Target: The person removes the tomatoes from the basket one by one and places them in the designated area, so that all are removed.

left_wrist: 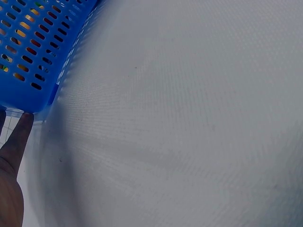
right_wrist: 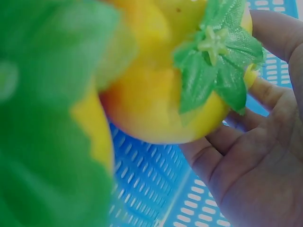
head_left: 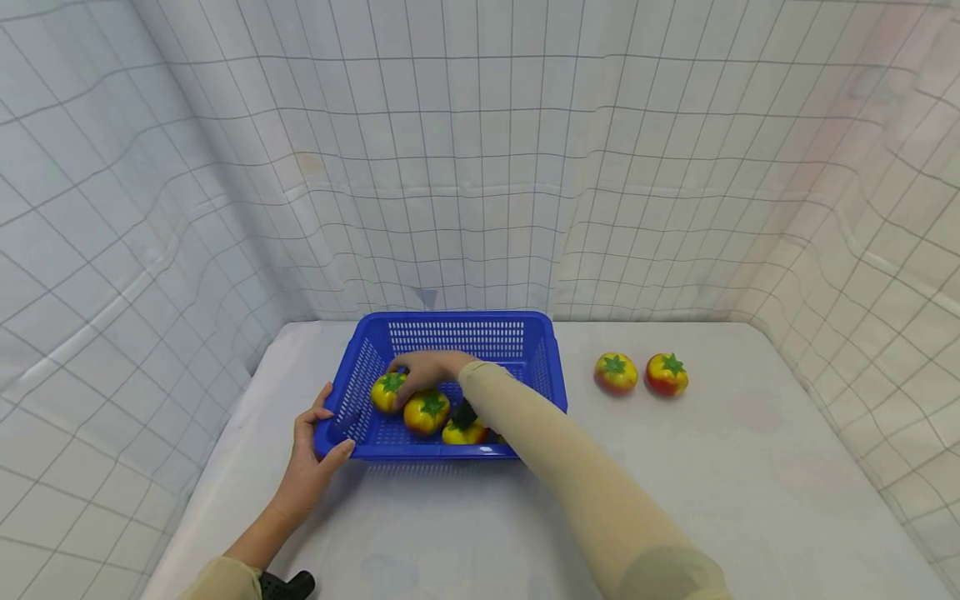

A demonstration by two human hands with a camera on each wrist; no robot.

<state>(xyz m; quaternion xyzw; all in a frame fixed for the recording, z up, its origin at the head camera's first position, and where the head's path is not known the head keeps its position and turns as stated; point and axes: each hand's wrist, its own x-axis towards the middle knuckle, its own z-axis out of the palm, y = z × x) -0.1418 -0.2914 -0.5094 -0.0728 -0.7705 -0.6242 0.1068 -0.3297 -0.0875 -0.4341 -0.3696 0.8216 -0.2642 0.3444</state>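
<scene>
A blue plastic basket (head_left: pixel 442 452) with slotted walls stands on the white table, and several yellow-red persimmons with green leafy tops lie in it. My left hand (head_left: pixel 306 467) grips its front left corner, thumb on the front rim and fingers along the left side. Reaching into the basket, my right hand (head_left: pixel 427 369) holds the leftmost persimmon (head_left: pixel 384 396) between thumb and fingers. Beside that hand lies a second persimmon (head_left: pixel 426 414), large in the right wrist view (right_wrist: pixel 161 104). Another persimmon (head_left: pixel 461 435) sits under the right wrist, partly hidden.
On the table right of the basket lie two more persimmons, one nearer (head_left: pixel 616 374) and one farther right (head_left: pixel 667 375). White grid-patterned curtains (head_left: pixel 480 167) hang behind and at both sides. The right forearm crosses the basket's front right rim.
</scene>
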